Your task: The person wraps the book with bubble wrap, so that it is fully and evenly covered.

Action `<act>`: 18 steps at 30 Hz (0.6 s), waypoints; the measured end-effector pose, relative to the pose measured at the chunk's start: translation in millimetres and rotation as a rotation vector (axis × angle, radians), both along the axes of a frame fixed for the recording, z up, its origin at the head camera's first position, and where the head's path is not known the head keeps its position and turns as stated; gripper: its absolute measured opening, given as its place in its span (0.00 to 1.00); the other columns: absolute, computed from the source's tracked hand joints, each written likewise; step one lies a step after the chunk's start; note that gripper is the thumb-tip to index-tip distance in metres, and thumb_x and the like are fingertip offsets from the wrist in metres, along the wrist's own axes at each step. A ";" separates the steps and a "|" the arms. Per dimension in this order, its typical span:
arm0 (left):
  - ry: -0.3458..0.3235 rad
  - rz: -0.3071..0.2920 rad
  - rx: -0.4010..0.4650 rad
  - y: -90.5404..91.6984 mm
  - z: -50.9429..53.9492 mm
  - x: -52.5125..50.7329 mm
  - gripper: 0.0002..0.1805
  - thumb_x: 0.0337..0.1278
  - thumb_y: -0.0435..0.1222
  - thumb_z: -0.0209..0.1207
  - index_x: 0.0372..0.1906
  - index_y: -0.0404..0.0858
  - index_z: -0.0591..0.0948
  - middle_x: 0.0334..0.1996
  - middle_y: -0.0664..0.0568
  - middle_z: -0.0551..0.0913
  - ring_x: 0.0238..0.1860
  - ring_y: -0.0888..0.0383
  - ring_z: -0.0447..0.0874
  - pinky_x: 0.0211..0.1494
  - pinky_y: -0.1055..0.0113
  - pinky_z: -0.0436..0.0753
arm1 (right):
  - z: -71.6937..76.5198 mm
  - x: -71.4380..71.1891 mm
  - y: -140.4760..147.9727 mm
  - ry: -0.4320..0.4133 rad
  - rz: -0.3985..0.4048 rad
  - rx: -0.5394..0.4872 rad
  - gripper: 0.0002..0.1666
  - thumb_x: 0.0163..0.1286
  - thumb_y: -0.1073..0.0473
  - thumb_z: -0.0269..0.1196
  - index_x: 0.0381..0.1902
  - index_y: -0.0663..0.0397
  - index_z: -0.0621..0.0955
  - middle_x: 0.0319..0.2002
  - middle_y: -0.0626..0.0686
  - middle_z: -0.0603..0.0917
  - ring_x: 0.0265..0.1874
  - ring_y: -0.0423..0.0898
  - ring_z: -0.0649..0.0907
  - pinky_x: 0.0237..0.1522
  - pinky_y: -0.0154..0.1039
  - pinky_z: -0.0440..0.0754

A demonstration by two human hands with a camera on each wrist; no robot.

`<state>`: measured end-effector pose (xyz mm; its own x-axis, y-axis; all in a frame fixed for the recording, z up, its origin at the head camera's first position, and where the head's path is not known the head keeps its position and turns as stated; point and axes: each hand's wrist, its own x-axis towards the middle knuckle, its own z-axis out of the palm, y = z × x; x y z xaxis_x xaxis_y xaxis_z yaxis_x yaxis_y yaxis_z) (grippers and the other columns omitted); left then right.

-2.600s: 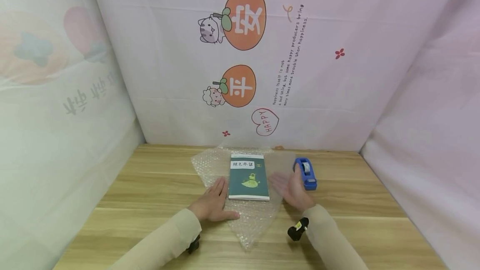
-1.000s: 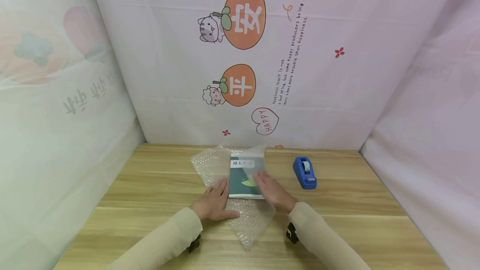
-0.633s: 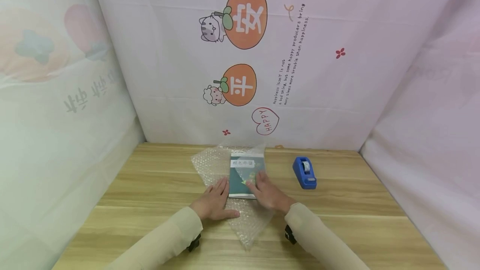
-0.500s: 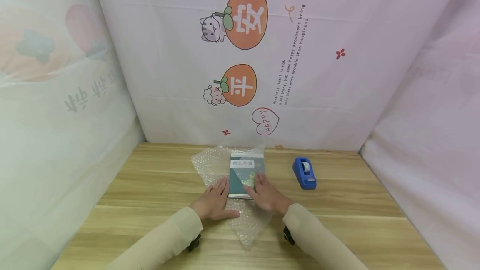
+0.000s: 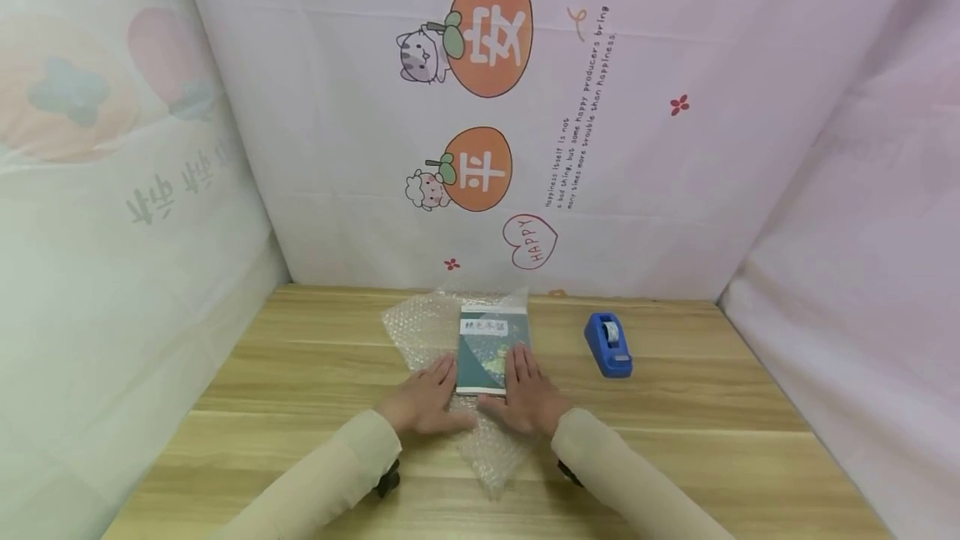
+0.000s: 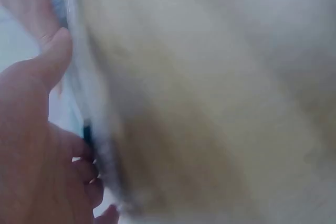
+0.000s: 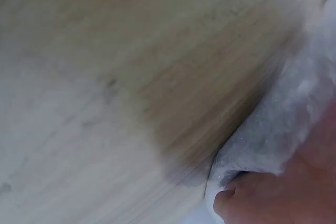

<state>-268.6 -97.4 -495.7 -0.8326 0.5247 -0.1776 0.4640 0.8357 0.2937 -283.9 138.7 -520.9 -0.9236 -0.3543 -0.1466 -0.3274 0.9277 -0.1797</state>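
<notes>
A green booklet with a white title label lies on a sheet of bubble wrap. One flap of the wrap is folded over the booklet's right part. The left hand rests flat along the booklet's left edge, thumb over the wrap near its lower edge. Fingers straight, the right hand presses on the folded flap at the lower right of the booklet. In the right wrist view, the right hand touches the wrap. The left wrist view has the left hand beside the wrap's edge.
A blue tape dispenser stands on the wooden table to the right of the wrap. Printed white cloth hangs behind the table and at both sides.
The right hand has moved left from beside the tape dispenser, and the wrap's right flap has been folded over the booklet. The left hand has stayed nearly in place.
</notes>
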 end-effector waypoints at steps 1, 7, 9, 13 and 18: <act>-0.019 -0.011 0.018 -1.3 3.1 -2.3 0.56 0.73 0.66 0.53 0.82 0.25 0.54 0.85 0.33 0.49 0.87 0.40 0.48 0.87 0.44 0.58 | -1.4 0.0 0.0 -0.002 -0.008 0.012 0.68 0.74 0.16 0.41 0.85 0.68 0.44 0.86 0.69 0.40 0.87 0.63 0.43 0.87 0.58 0.52; -0.037 -0.030 0.068 -7.4 28.4 -15.7 0.39 0.80 0.48 0.52 0.80 0.24 0.62 0.82 0.32 0.59 0.84 0.39 0.57 0.87 0.49 0.59 | 15.5 7.8 -7.5 -0.021 -0.033 0.041 0.66 0.76 0.20 0.46 0.85 0.69 0.46 0.86 0.69 0.43 0.87 0.63 0.46 0.86 0.58 0.53; -0.008 -0.036 0.056 -6.3 33.4 -20.3 0.37 0.80 0.45 0.52 0.79 0.24 0.62 0.82 0.32 0.59 0.84 0.39 0.57 0.87 0.50 0.60 | 20.1 10.5 -9.0 -0.016 -0.034 0.057 0.65 0.76 0.20 0.46 0.85 0.68 0.47 0.86 0.69 0.44 0.87 0.62 0.47 0.87 0.57 0.53; 0.044 -0.061 0.037 -0.2 33.1 -31.6 0.39 0.80 0.45 0.51 0.81 0.25 0.57 0.85 0.34 0.53 0.86 0.41 0.52 0.88 0.51 0.58 | 22.7 12.7 -9.6 -0.005 -0.028 0.075 0.65 0.76 0.21 0.47 0.84 0.69 0.48 0.85 0.70 0.45 0.86 0.63 0.48 0.86 0.59 0.55; 0.123 -0.145 0.000 7.4 21.4 -47.4 0.41 0.80 0.48 0.53 0.83 0.28 0.55 0.86 0.36 0.49 0.87 0.42 0.48 0.88 0.52 0.56 | 17.6 13.3 -8.2 0.005 -0.017 0.043 0.67 0.75 0.19 0.46 0.84 0.70 0.49 0.85 0.71 0.45 0.86 0.65 0.48 0.85 0.61 0.55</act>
